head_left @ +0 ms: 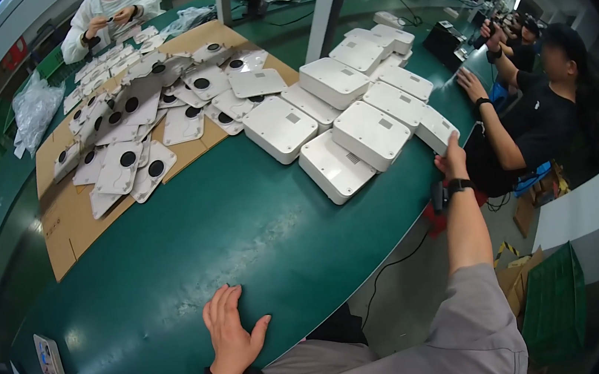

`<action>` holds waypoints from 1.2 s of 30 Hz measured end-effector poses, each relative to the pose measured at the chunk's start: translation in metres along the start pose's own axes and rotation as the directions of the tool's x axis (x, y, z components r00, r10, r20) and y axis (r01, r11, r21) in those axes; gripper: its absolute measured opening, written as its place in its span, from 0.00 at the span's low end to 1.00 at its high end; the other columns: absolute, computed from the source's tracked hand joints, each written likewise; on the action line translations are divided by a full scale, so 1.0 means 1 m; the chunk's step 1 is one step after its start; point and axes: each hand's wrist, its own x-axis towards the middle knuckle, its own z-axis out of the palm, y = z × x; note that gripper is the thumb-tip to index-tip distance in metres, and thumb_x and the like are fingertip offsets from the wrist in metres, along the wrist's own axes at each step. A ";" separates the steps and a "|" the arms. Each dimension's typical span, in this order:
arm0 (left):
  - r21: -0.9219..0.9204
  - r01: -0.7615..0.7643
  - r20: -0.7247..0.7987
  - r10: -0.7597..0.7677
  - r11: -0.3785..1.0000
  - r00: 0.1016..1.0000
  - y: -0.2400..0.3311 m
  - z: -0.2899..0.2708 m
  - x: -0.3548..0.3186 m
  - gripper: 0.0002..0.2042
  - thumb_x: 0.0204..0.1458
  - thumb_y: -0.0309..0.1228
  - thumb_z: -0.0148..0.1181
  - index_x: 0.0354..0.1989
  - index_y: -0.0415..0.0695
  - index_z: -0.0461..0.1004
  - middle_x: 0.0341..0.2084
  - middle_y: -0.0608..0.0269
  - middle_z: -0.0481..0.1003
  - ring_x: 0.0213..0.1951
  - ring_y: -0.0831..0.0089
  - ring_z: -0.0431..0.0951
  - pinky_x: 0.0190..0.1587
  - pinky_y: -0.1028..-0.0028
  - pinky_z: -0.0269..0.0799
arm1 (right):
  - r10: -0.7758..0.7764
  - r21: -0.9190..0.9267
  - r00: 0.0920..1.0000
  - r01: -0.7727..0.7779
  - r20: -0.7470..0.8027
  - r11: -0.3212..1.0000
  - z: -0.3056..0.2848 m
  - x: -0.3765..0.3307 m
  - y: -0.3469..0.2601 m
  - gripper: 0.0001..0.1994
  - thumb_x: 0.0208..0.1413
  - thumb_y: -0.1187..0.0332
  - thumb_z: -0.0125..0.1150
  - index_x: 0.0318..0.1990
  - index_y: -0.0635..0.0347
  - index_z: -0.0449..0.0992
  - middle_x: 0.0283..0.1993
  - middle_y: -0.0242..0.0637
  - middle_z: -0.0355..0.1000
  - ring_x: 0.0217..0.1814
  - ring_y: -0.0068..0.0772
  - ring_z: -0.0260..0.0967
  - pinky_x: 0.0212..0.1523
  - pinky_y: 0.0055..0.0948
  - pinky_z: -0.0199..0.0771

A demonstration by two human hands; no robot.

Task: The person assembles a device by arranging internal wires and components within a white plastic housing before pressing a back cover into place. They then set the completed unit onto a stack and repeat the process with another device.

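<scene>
I see the right hand [452,162] closed around the near end of a white box [436,127], beside a pile of white boxes [373,129] spreading left and beyond that hand. Left hand [231,336] empty, palm down on green table [172,247], fingers part-spread. Beyond it, leftward: white plates with black discs [119,168] on cardboard [68,224]. Co-worker in black [534,117] right of right hand.
</scene>
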 end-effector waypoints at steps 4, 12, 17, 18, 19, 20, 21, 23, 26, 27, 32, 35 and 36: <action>0.042 -0.013 -0.020 0.014 0.999 1.000 0.009 -0.006 0.009 0.31 0.49 0.38 0.73 0.60 0.37 0.70 0.57 0.50 0.74 0.63 0.50 0.71 0.66 0.51 0.59 | -0.045 0.234 0.988 0.009 0.146 0.972 -0.022 -0.004 0.017 0.42 0.65 0.33 0.51 0.65 0.70 0.67 0.57 0.50 0.74 0.44 0.41 0.77 0.38 0.36 0.83; -0.480 0.171 0.341 0.004 0.860 0.940 0.053 0.035 0.117 0.23 0.62 0.40 0.66 0.56 0.35 0.71 0.42 0.56 0.81 0.44 0.71 0.82 0.45 0.73 0.76 | 0.014 0.205 0.982 -0.053 0.189 0.977 -0.019 -0.005 0.000 0.40 0.66 0.36 0.54 0.65 0.69 0.66 0.56 0.51 0.72 0.43 0.43 0.79 0.36 0.36 0.85; -0.494 0.345 0.457 -0.100 0.798 0.884 0.073 0.096 0.203 0.19 0.66 0.43 0.61 0.48 0.36 0.72 0.38 0.57 0.81 0.38 0.73 0.82 0.39 0.74 0.77 | 0.023 0.066 0.971 -0.040 0.237 0.997 -0.024 0.001 0.001 0.38 0.66 0.40 0.56 0.62 0.73 0.66 0.50 0.52 0.74 0.36 0.43 0.81 0.30 0.34 0.85; -0.483 0.410 0.495 -0.145 0.774 0.857 0.079 0.102 0.214 0.18 0.67 0.43 0.60 0.45 0.36 0.72 0.37 0.57 0.82 0.36 0.73 0.82 0.38 0.74 0.77 | 0.027 0.063 0.966 -0.045 0.259 0.997 -0.025 0.002 0.001 0.37 0.66 0.41 0.57 0.61 0.75 0.66 0.49 0.52 0.74 0.34 0.42 0.81 0.28 0.33 0.85; -0.468 0.473 0.531 -0.190 0.746 0.826 0.084 0.108 0.222 0.18 0.68 0.44 0.58 0.43 0.36 0.71 0.35 0.57 0.82 0.34 0.73 0.82 0.36 0.73 0.77 | 0.029 0.072 0.967 -0.049 0.254 0.996 -0.027 0.003 0.001 0.37 0.66 0.41 0.57 0.61 0.75 0.66 0.49 0.52 0.74 0.34 0.42 0.81 0.28 0.33 0.85; -0.463 0.471 0.536 -0.186 0.751 0.824 0.088 0.115 0.225 0.18 0.68 0.44 0.58 0.43 0.36 0.71 0.35 0.57 0.82 0.34 0.73 0.82 0.36 0.73 0.77 | 0.011 0.078 0.967 -0.031 0.254 0.996 -0.031 0.003 0.003 0.37 0.66 0.42 0.57 0.60 0.75 0.66 0.48 0.51 0.75 0.33 0.41 0.81 0.28 0.32 0.85; -0.450 0.423 0.516 -0.158 0.786 0.842 0.091 0.123 0.224 0.19 0.68 0.44 0.58 0.41 0.37 0.71 0.34 0.57 0.82 0.33 0.73 0.82 0.35 0.73 0.77 | -0.008 0.083 0.967 -0.014 0.257 0.996 -0.034 0.004 0.004 0.37 0.66 0.42 0.57 0.60 0.76 0.66 0.47 0.51 0.75 0.33 0.40 0.81 0.28 0.32 0.85; -0.418 0.327 0.471 -0.106 0.847 0.876 0.095 0.134 0.223 0.19 0.68 0.44 0.57 0.38 0.37 0.70 0.32 0.57 0.82 0.31 0.73 0.82 0.33 0.72 0.77 | -0.022 0.093 0.964 -0.003 0.265 0.996 -0.035 0.004 0.005 0.36 0.67 0.43 0.58 0.59 0.77 0.66 0.46 0.51 0.75 0.32 0.39 0.81 0.28 0.32 0.85; -0.429 0.321 0.463 -0.100 0.845 0.881 0.109 0.147 0.232 0.19 0.69 0.45 0.57 0.38 0.37 0.70 0.31 0.57 0.81 0.31 0.74 0.82 0.32 0.73 0.76 | -0.038 0.163 0.968 -0.003 0.247 0.987 -0.041 0.004 0.001 0.34 0.68 0.45 0.58 0.58 0.76 0.66 0.45 0.51 0.76 0.33 0.38 0.81 0.28 0.31 0.85; -0.437 0.319 0.459 -0.097 0.841 0.883 0.114 0.152 0.235 0.20 0.69 0.45 0.57 0.37 0.37 0.70 0.30 0.57 0.81 0.31 0.74 0.82 0.31 0.73 0.76 | -0.034 0.164 0.969 -0.007 0.245 0.986 -0.041 0.006 0.000 0.34 0.68 0.45 0.58 0.58 0.76 0.66 0.45 0.51 0.76 0.33 0.38 0.81 0.28 0.31 0.85; -0.481 0.347 0.482 -0.088 0.805 0.872 0.134 0.171 0.251 0.19 0.69 0.45 0.57 0.38 0.37 0.69 0.32 0.56 0.81 0.32 0.75 0.82 0.30 0.74 0.75 | -0.042 0.196 0.977 0.001 0.208 0.981 -0.035 0.013 -0.001 0.33 0.68 0.46 0.57 0.58 0.77 0.66 0.44 0.51 0.76 0.32 0.37 0.81 0.28 0.30 0.85; -0.524 0.317 0.486 -0.028 0.791 0.874 0.141 0.173 0.266 0.23 0.67 0.47 0.58 0.36 0.35 0.68 0.28 0.53 0.79 0.29 0.68 0.82 0.35 0.68 0.76 | -0.053 0.207 0.981 0.014 0.186 0.978 -0.032 0.017 -0.002 0.33 0.69 0.46 0.57 0.58 0.77 0.66 0.44 0.51 0.77 0.31 0.36 0.81 0.28 0.29 0.86; -0.527 0.319 0.489 -0.027 0.788 0.872 0.142 0.175 0.272 0.23 0.67 0.47 0.58 0.36 0.35 0.68 0.28 0.53 0.79 0.29 0.68 0.82 0.35 0.68 0.76 | -0.060 0.209 0.983 0.022 0.176 0.978 -0.032 0.017 -0.002 0.33 0.69 0.46 0.56 0.58 0.77 0.67 0.44 0.51 0.77 0.31 0.35 0.81 0.28 0.28 0.86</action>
